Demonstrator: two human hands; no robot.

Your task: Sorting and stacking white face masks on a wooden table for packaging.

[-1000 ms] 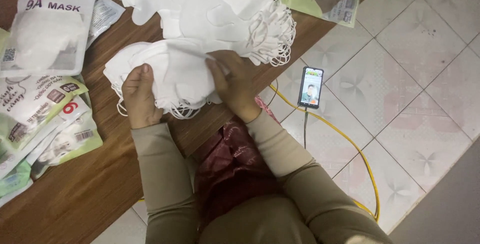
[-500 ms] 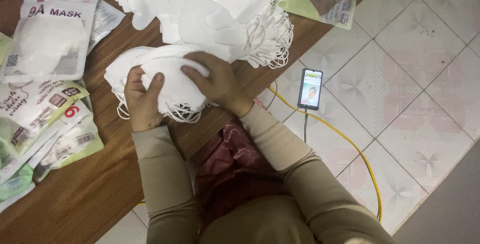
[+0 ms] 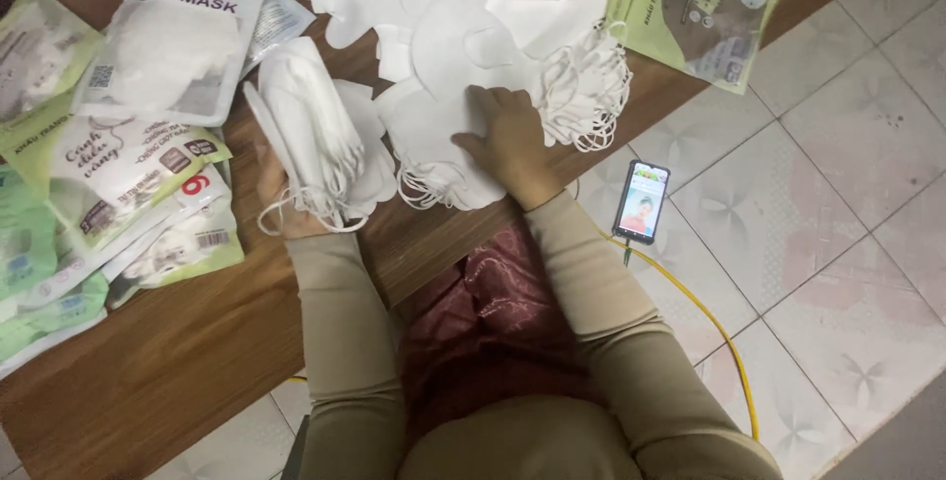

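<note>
Left hand (image 3: 281, 206) — mostly hidden behind mask stack (image 3: 313, 135).

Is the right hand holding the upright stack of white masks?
No, the right hand lies flat on loose white face masks on the wooden table; the left hand grips the upright stack of white masks.

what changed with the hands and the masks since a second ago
The left hand now holds the stack of white masks alone, stood on edge and shifted left. The right hand let go and moved right onto the loose mask pile. Packets and phone stayed put.
</note>
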